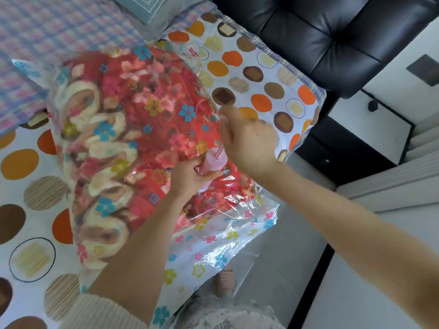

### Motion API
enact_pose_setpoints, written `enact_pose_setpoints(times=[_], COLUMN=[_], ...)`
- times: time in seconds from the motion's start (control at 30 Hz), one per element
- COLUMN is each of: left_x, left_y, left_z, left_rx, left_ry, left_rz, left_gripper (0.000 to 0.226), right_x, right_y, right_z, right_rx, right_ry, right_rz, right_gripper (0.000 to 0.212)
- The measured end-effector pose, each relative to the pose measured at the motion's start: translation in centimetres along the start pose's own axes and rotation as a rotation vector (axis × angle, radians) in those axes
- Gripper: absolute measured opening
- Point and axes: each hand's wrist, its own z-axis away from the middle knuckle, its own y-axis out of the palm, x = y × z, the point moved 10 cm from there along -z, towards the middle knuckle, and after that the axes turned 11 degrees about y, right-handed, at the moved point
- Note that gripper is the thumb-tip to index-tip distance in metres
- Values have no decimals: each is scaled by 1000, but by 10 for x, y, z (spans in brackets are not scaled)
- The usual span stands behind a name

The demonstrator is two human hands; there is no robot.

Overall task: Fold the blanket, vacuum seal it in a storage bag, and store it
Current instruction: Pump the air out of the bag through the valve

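A red flowered blanket (133, 129) lies folded inside a clear storage bag (228, 236) printed with small flowers, on the bed. A pink hand pump (212, 162) stands on the bag near its right side. My left hand (190, 179) grips the pump's body. My right hand (247, 138) is raised above it and holds the top of the pump's thin pink rod, which is pulled out. The hand is blurred by motion.
The bed sheet (259, 72) has large orange and brown dots. A checked cloth (47, 36) and a grey pillow (152, 10) lie at the back. A black padded headboard (332, 39) stands to the right, with pale floor (273, 269) below the bed's edge.
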Motion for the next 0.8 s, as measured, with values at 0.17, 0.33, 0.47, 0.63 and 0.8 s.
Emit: enact_pose_setpoints(times=[0.17,0.33,0.47,0.63,0.8], left_x=[-2,4,1,-1,-3], left_y=[3,-3,-1,-7,0], left_z=[-4,-9,-5,-9,-3], left_rx=[-10,9,6,-3,40], left_ry=[8,-14,-1,-10,-27], left_rz=[4,-44,-50,-49,-25], left_gripper=[63,47,49,64,63], right_x=[9,-19,-4,-10,3], right_y=[26,-31,50,-26,47], right_z=[-11,-29,16,-18,25], right_rx=[397,-47,147,-126,237], right_ry=[-231,157,64,140,71], right_rz=[196,-37,109,-113,23], right_gripper=[30,25,31,22,12])
